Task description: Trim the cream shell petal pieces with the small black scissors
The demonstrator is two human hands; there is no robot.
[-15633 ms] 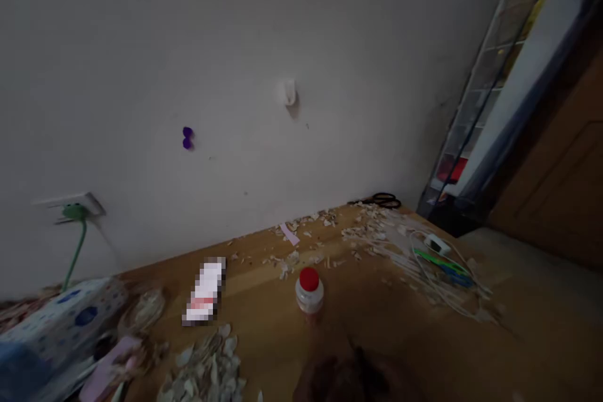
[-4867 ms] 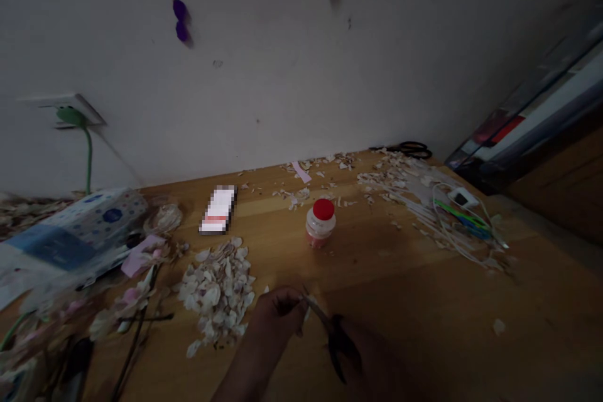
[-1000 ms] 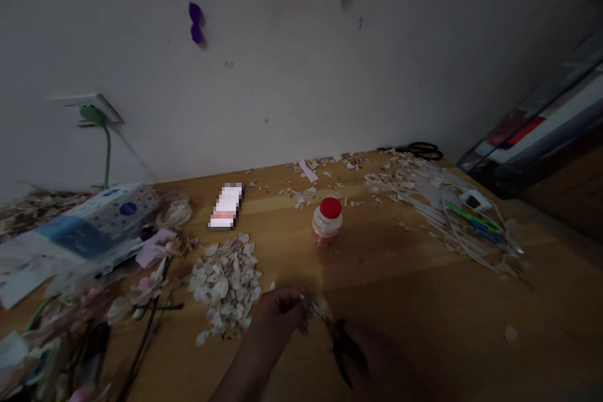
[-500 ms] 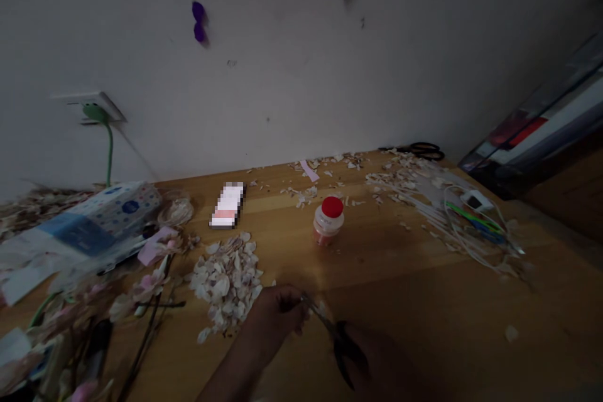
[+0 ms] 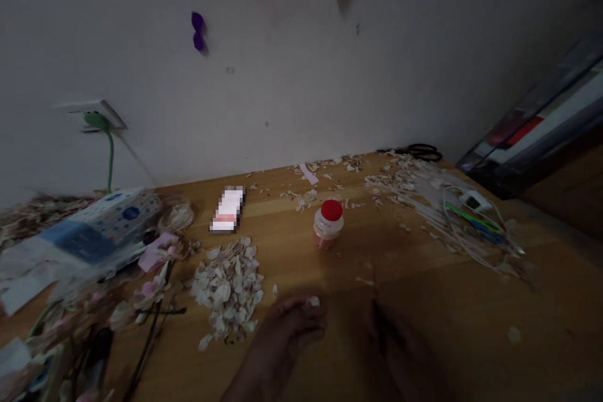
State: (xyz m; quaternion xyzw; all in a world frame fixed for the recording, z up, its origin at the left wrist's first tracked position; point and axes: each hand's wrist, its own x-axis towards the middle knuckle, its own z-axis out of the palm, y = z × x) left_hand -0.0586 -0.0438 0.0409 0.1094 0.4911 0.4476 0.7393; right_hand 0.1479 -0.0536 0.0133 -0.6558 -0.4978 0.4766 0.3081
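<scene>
My left hand (image 5: 293,328) is over the wooden table, its fingers pinched together on a small pale petal (image 5: 314,302) at the fingertips. To its right, my right hand (image 5: 406,352) is closed around dark-handled scissors (image 5: 379,326); dim light and motion blur hide most of their shape. The two hands are apart. Left of my left hand lies a heap of pale dried petals (image 5: 228,289), with one loose petal (image 5: 275,290) between them. Beyond the hands stands a small clear jar (image 5: 328,226) with a red lid and pinkish contents.
A phone (image 5: 228,209) lies behind the petal heap. At left are a tissue pack (image 5: 110,220) and artificial blossom branches (image 5: 153,320). White cable ties (image 5: 426,213), a cable and petal scraps cover the right side. Another pair of scissors (image 5: 424,151) rests by the wall.
The scissors have moved right, away from my left fingers, with my right hand. My left hand has shifted slightly right and down, and a petal now shows at its fingertips.
</scene>
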